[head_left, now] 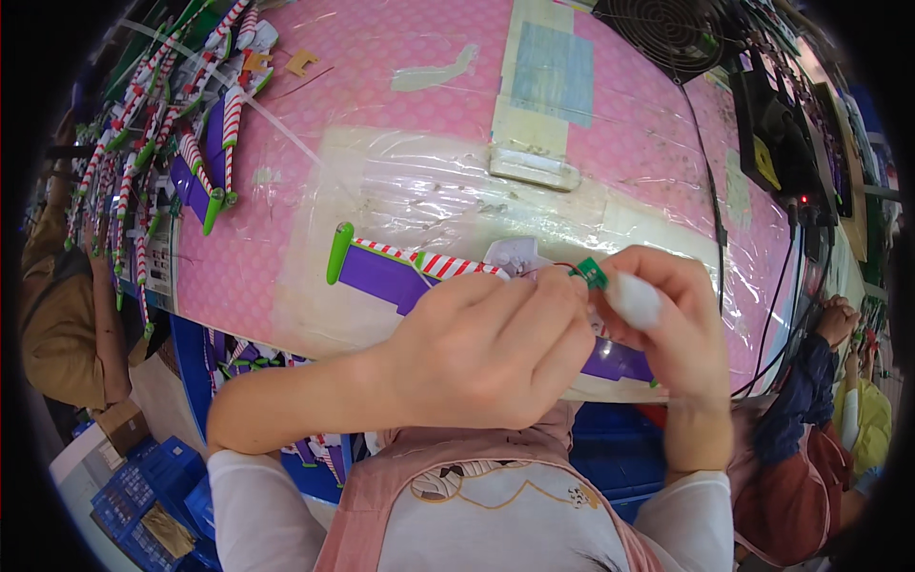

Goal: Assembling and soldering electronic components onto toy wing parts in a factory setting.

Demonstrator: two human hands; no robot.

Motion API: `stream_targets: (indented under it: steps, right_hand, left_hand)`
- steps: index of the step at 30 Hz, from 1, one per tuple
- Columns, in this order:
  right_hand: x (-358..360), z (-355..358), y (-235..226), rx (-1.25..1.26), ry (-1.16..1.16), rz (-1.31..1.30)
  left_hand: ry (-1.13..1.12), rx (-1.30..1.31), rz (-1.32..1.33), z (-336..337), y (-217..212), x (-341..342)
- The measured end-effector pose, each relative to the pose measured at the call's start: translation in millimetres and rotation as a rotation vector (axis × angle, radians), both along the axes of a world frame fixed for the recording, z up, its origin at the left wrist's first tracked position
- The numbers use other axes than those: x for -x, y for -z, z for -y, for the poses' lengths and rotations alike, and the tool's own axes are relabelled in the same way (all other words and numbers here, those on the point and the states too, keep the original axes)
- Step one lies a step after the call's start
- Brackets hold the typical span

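A toy wing piece point(381, 269), purple with a red-and-white striped edge and a green tip, lies across the taped plastic sheet on the pink table point(400, 86). My left hand point(491, 348) rests over its middle, fingers pinched on the piece near a white plastic part point(515, 255). My right hand point(667, 324) holds a small green circuit board point(591, 275) with a thin red wire between finger and thumb, right against the left fingertips. One right finger wears a white cot. More purple shows under my right hand point(620, 362).
A pile of the same striped wing pieces point(181, 133) fills the table's left side. A white block point(534, 168) lies mid-table, a fan point(672, 33) and black devices point(777, 133) stand at the back right. Another person's hands point(839, 319) work at far right. Blue crates point(143, 486) sit below.
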State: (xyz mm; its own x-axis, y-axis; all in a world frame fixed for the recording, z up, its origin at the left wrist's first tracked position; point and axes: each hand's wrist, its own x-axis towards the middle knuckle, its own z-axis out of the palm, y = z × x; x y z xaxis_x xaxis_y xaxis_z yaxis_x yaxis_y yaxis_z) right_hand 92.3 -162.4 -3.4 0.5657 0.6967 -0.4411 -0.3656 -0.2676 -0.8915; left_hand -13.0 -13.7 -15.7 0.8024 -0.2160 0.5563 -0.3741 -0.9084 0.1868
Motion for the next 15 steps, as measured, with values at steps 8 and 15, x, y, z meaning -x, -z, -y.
stream_targets:
  steps: [8, 15]
  right_hand:
    - [-78, -43, 45, 0.305, -0.244, 1.013]
    - [-161, 60, 36, -0.430, 0.870, 0.005]
  left_hand:
    - [-0.226, -0.107, -0.274, -2, 21, -54]
    - [-0.239, 0.936, -0.445, -47, -14, -25]
